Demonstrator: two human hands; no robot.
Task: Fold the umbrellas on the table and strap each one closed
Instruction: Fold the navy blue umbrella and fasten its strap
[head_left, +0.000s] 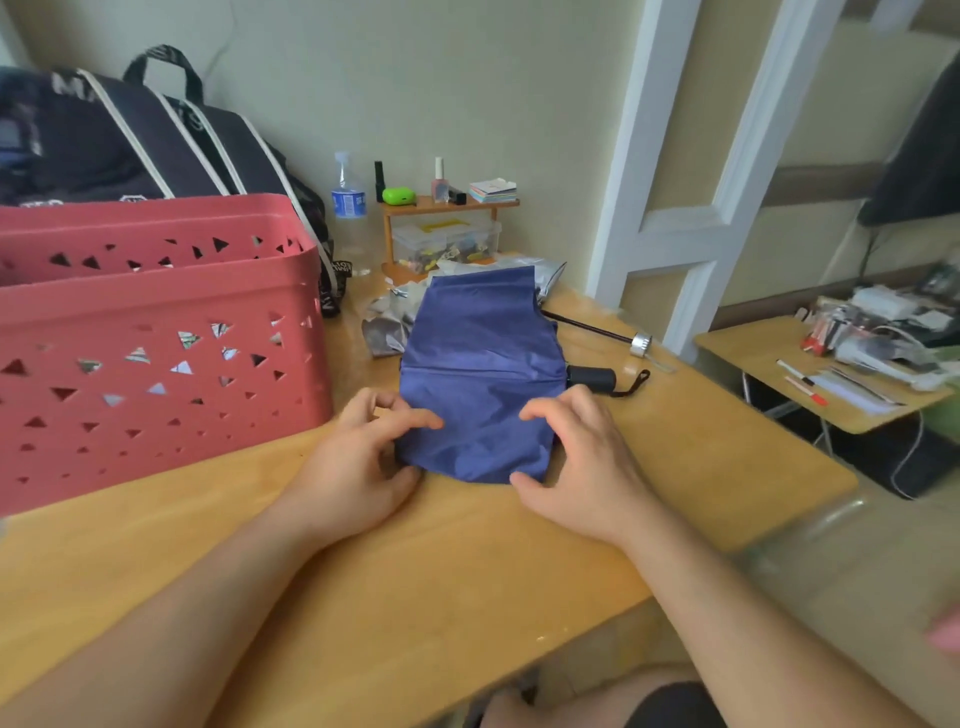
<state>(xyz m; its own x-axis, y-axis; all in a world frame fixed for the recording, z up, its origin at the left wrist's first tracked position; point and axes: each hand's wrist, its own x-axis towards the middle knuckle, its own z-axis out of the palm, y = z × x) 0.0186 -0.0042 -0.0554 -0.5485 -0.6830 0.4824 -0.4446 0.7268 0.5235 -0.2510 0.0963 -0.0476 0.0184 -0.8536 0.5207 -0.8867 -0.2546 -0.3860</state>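
Note:
A blue umbrella (480, 374) lies collapsed on the wooden table (363, 582), its canopy spread flat and pointing away from me. Its black handle (595, 378) with a wrist loop sticks out to the right. My left hand (358, 457) pinches the canopy's near left corner between thumb and fingers. My right hand (576, 457) grips the near right corner, fingers curled over the fabric and thumb at its edge. Behind it lies a silver-grey umbrella (395, 319), crumpled, with a dark shaft and a metal tip (640, 343) reaching right.
A red plastic basket (156, 338) with triangular holes stands at the left, a dark striped bag (156, 140) behind it. A water bottle (349, 208), a small wooden shelf (447, 208) with small items and a clear box stand by the wall. A second cluttered table (841, 374) is at the right.

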